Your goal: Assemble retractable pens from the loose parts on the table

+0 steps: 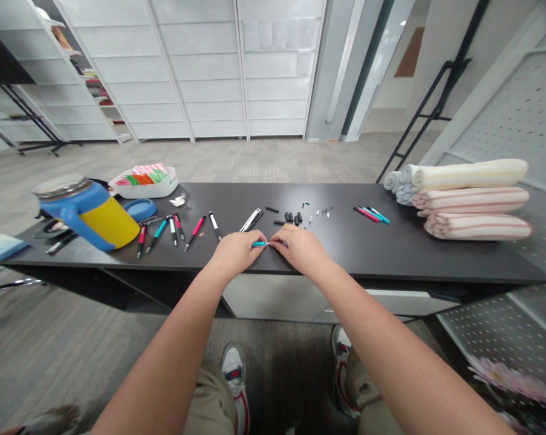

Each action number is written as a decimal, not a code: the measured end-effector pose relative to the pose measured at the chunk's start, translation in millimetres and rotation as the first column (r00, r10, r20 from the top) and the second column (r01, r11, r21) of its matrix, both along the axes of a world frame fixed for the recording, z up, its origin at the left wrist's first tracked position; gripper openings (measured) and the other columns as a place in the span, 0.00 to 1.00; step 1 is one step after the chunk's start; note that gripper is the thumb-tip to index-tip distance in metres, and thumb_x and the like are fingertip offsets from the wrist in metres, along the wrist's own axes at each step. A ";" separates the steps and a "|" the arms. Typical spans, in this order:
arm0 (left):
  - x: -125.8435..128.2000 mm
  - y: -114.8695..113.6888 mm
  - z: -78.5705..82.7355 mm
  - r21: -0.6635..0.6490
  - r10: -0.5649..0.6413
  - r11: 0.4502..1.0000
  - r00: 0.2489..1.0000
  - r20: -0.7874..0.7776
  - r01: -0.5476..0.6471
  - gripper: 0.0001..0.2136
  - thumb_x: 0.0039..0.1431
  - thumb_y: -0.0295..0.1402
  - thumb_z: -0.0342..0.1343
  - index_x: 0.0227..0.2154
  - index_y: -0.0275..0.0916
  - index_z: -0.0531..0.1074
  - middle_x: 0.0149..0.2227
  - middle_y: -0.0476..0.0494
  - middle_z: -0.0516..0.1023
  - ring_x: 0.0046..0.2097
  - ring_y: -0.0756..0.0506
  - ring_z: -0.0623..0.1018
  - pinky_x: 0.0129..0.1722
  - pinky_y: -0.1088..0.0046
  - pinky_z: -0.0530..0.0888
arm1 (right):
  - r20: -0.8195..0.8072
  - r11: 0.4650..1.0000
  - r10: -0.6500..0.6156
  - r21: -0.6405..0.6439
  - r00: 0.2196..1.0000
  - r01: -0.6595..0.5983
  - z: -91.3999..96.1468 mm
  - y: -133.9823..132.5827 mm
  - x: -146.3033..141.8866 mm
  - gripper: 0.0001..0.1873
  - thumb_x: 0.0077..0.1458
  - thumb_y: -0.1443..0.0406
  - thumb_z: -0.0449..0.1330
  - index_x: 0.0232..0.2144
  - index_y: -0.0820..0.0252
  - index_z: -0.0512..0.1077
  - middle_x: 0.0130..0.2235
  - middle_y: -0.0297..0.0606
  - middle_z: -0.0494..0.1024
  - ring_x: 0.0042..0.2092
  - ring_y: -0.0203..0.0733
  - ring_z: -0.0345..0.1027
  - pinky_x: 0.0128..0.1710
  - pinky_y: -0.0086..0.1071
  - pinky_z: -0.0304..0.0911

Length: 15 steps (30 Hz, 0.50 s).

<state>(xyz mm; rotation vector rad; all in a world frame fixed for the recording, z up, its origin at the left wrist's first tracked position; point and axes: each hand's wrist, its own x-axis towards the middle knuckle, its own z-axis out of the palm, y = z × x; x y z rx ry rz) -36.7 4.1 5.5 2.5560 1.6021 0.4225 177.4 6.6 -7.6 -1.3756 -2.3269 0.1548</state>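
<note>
My left hand [237, 254] is closed around a teal pen barrel [259, 244] that lies level, just above the front part of the dark tabletop. My right hand [300, 249] meets it from the other side, fingertips pinched at the barrel's tip. Whatever small part is between those fingertips is too small to make out. Just beyond my hands are a bunch of thin white and black sticks [251, 220], several short black pen grips [292, 217] and scattered tiny clear and metallic parts [326, 212]. To the left lie several whole pens, among them a pink one [195, 233].
Pink and teal pen barrels [373, 214] rest on the desk [345, 251] at right, before a stack of rolled towels [474, 199]. At left stand a big blue and yellow jug [104, 217], its blue lid [140, 209] and a white basket [150, 190] of colourful packets.
</note>
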 end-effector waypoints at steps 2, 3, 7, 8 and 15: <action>0.8 -1.6 0.8 -0.007 0.019 1.000 1.000 0.022 -0.019 0.12 0.71 0.46 0.54 0.45 0.48 0.78 0.39 0.46 0.85 0.42 0.40 0.84 0.37 0.69 0.70 | -0.005 0.999 -0.021 0.026 1.000 0.021 0.0 -1.7 -0.8 0.08 0.69 0.62 0.61 0.41 0.55 0.81 0.45 0.40 0.80 0.43 0.43 0.76 0.42 0.34 0.67; 1.5 -2.3 1.3 -0.008 0.035 0.999 0.999 0.030 -0.035 0.13 0.71 0.47 0.53 0.45 0.47 0.77 0.39 0.46 0.85 0.41 0.40 0.84 0.37 0.69 0.70 | -0.013 0.998 -0.038 0.042 0.999 0.038 0.1 -2.9 -1.0 0.08 0.68 0.62 0.61 0.40 0.56 0.80 0.44 0.40 0.80 0.43 0.43 0.76 0.41 0.34 0.67; 5.9 -4.8 2.8 0.016 0.093 0.995 0.995 0.036 -0.094 0.16 0.73 0.49 0.50 0.48 0.44 0.76 0.44 0.43 0.85 0.46 0.39 0.83 0.40 0.68 0.72 | -0.109 0.994 -0.056 0.086 0.992 0.066 0.8 -7.3 0.0 0.05 0.66 0.64 0.61 0.39 0.57 0.77 0.41 0.39 0.80 0.42 0.43 0.75 0.43 0.33 0.66; 7.0 -5.3 2.9 0.031 0.096 0.995 0.995 0.033 -0.097 0.16 0.74 0.48 0.49 0.48 0.44 0.75 0.46 0.42 0.84 0.47 0.39 0.83 0.42 0.68 0.72 | -0.139 0.994 -0.049 0.094 0.989 0.063 1.0 -8.1 0.7 0.04 0.67 0.65 0.61 0.39 0.57 0.76 0.40 0.39 0.80 0.41 0.42 0.75 0.43 0.32 0.65; 8.9 -6.2 -0.2 0.107 0.039 0.994 0.996 -0.082 -0.031 0.18 0.77 0.46 0.44 0.44 0.41 0.74 0.45 0.39 0.81 0.50 0.39 0.80 0.45 0.67 0.73 | -0.156 0.987 0.032 0.162 0.987 -0.007 -2.4 -9.5 2.8 0.05 0.69 0.64 0.59 0.40 0.58 0.76 0.39 0.37 0.80 0.40 0.40 0.73 0.41 0.32 0.64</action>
